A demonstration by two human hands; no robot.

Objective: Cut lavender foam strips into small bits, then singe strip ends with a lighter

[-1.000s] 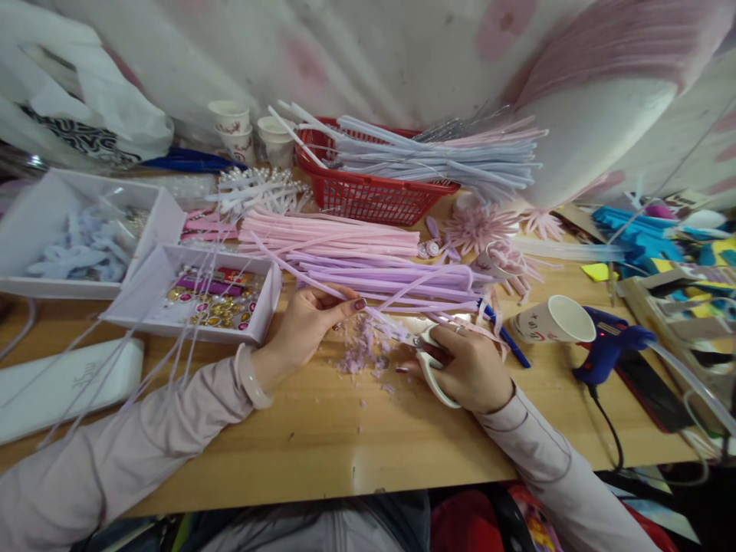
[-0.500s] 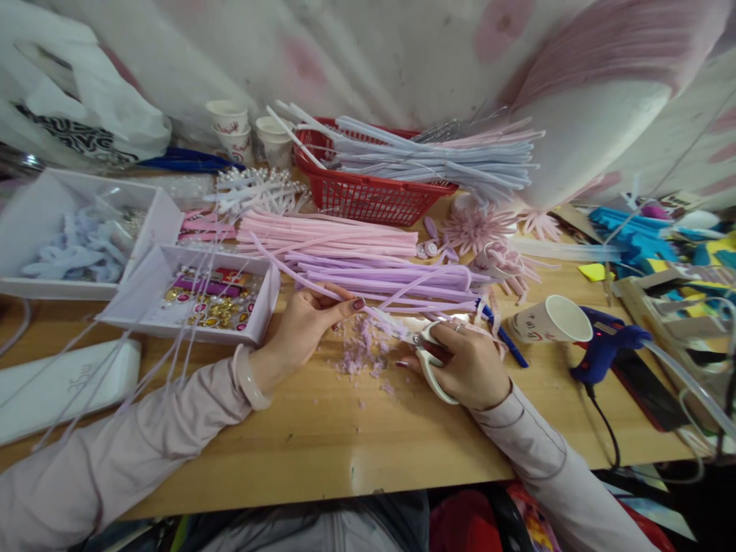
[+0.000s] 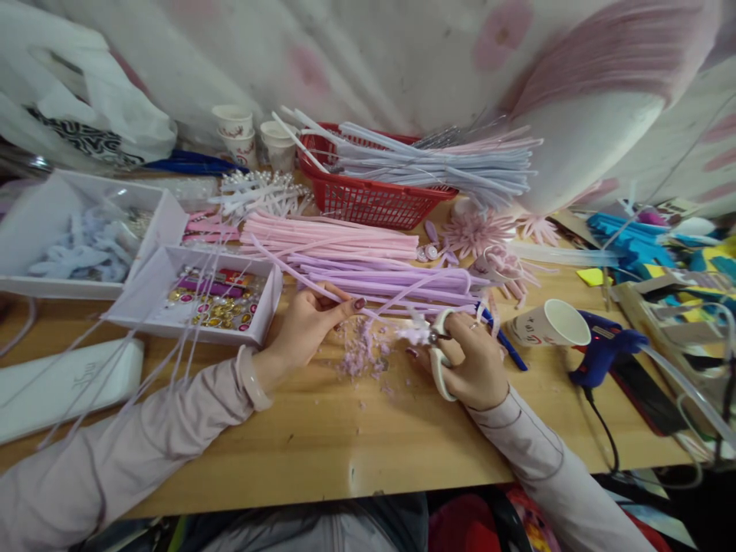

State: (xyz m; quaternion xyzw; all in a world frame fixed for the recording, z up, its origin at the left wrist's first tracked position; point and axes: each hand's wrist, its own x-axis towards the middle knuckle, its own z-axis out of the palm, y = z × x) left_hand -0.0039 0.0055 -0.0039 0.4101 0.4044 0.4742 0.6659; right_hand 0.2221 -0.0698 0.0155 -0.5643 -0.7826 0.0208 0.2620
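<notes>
My left hand [image 3: 313,322] pinches a lilac pipe cleaner [image 3: 290,271] between thumb and fingers, its long end running up and to the left. My right hand [image 3: 474,360] is closed round the handles of white scissors [image 3: 441,368]. The scissor blades are smeared by motion and point left toward the pipe cleaner's near end; whether they touch it I cannot tell. Lilac fluff trimmings [image 3: 363,349] lie on the wooden table [image 3: 322,445] between both hands. Just beyond the hands rests a bundle of lilac pipe cleaners [image 3: 379,277], with pink pipe cleaners [image 3: 333,236] behind it.
A white box of beads and gems [image 3: 261,307] stands left. At the back is a red basket [image 3: 373,203] heaped with pale pipe cleaners. To the right are a paper cup [image 3: 549,326], a blue glue gun [image 3: 606,349], a blue pen [image 3: 509,345] and a dark phone [image 3: 649,395].
The scissors' handles have spread wider and the blades have become blurred. My left hand keeps its pinch on the pipe cleaner, almost still. The whole view has shifted slightly.
</notes>
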